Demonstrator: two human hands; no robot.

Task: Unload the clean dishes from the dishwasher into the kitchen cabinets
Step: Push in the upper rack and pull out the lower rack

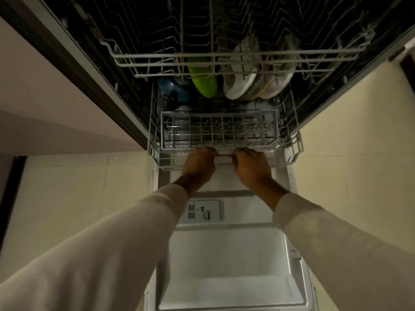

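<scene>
The dishwasher stands open, its door (226, 254) folded down flat below me. My left hand (198, 167) and my right hand (252, 167) both grip the front rail of the lower rack (292, 151), side by side at its middle. Behind the grey cutlery basket (220, 129) in that rack stand a green plate (203, 80), a blue dish (174, 92) and several white plates (253, 84). The upper rack (233, 57) hangs above them and partly hides them.
The detergent dispenser (203, 213) sits on the inner door between my forearms. Pale floor tiles (350, 158) lie on both sides of the door. A cabinet front (45, 104) flanks the dishwasher on the left.
</scene>
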